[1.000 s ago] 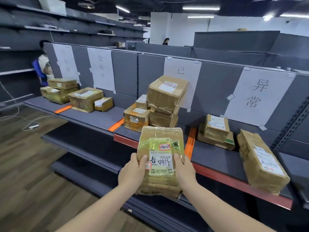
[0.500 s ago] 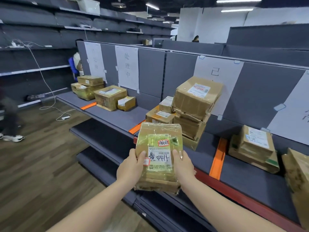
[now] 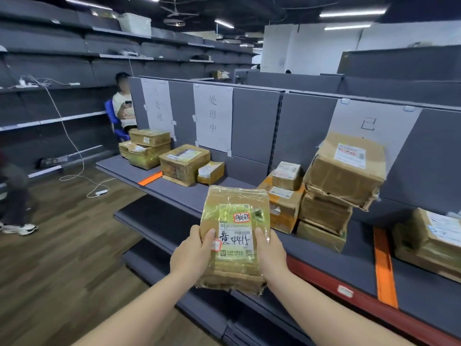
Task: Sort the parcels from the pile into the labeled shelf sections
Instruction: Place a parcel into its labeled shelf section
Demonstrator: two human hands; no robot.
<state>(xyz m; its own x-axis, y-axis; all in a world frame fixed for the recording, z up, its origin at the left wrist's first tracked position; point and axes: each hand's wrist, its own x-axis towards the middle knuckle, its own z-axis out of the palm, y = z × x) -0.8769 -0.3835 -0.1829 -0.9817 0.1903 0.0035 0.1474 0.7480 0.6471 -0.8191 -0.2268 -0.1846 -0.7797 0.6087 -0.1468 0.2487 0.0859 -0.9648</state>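
I hold a flat taped cardboard parcel (image 3: 235, 221) with a white handwritten label in front of me, above the shelf's front edge. My left hand (image 3: 192, 253) grips its left side, my right hand (image 3: 270, 253) grips its right side, thumbs on top. The grey shelf (image 3: 184, 193) runs from left to right, split by orange dividers (image 3: 150, 178). White paper signs (image 3: 213, 118) on the back panel label the sections. Parcels lie in each section: a group at the far left (image 3: 147, 151), a box (image 3: 184, 163) under the middle sign, a stack (image 3: 344, 176) to the right.
A person (image 3: 123, 106) sits on a blue chair past the shelf's left end. Another person's legs and shoes (image 3: 20, 228) are at the left edge on the wooden floor. White cables (image 3: 74, 156) trail across the floor. Lower shelf boards (image 3: 154, 221) jut out below the parcel.
The view has swung left along the shelf. The sections under the left signs are now nearer the centre. Both hands keep the same hold on the parcel.
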